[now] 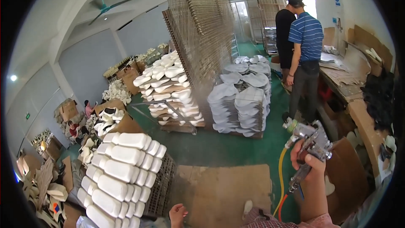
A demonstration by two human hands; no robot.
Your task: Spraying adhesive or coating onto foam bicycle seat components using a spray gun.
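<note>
My right hand (310,160) is wrapped round the handle of a metal spray gun (314,137), raised at the right. A yellow hose (281,173) and an orange hose (283,204) run down from the gun. Low in the middle, my left hand (178,214) has its fingers curled in, and nothing shows in them. Just left of it rises a stack of white padded foam shapes (120,171), piled in rows against a dark plastic crate (162,181). A brown cardboard sheet (223,190) lies on the floor beyond my left hand.
A stack of grey sole-shaped sheets (240,101) stands ahead, beside a pile of white insoles (173,88) and a tall wire rack (202,29). Two people (301,42) stand by the workbench (337,80) at the right. Cardboard boxes (126,124) fill the left side.
</note>
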